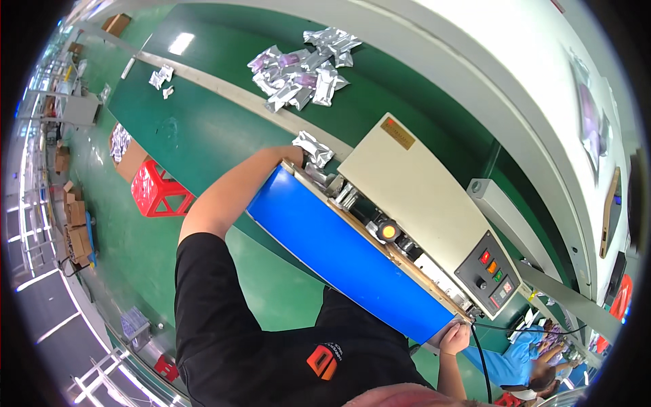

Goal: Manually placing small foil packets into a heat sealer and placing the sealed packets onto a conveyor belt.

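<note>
In front of me stands a band sealer with a cream housing (413,197) and a blue side panel (346,251). My left hand (293,156) reaches around its far-left end, next to several silver foil pouches (313,146) there; its fingers are mostly hidden. At the near right end of the machine, my right hand (455,337) is closed, fingers pinched together beside a pale, shiny edge. What it grips is too small to name. Between housing and panel runs the sealing track, with a dark knob with a yellow centre (388,232) above it.
A heap of silver foil pouches (302,74) lies on the green bench (203,129) at the back, with small pouches (161,76) further left. A red stool (159,190) and a carton (129,152) stand left. A black cable (483,359) hangs right, near a co-worker in blue (508,366).
</note>
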A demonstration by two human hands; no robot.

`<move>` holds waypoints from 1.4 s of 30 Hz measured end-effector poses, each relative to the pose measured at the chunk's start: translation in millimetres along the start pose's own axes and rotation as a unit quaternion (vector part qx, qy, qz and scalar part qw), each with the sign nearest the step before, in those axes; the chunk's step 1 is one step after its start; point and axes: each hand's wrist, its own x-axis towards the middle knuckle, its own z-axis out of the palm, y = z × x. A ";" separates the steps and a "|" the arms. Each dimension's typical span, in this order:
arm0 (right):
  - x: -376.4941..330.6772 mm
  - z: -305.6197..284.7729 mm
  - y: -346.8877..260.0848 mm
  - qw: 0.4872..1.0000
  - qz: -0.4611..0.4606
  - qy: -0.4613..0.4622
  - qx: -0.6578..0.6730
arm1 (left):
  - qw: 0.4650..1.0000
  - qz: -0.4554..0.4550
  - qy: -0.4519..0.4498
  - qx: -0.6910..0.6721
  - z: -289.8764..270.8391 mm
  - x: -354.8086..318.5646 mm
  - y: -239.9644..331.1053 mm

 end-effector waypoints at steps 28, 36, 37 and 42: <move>10.1 -19.3 11.3 0.998 0.003 0.033 0.060 | 0.993 -0.093 -0.077 0.005 -51.6 84.9 74.2; 3.6 -22.8 17.8 0.996 0.011 0.086 0.025 | 0.980 -0.067 0.163 -0.089 -68.2 84.2 85.3; 3.0 -22.0 19.7 0.995 0.005 0.095 0.019 | 0.970 -0.051 0.207 -0.115 -70.4 79.6 85.4; -1.2 -21.5 29.4 0.987 -0.004 0.149 0.063 | 0.878 0.060 0.406 -0.247 -77.9 31.2 92.1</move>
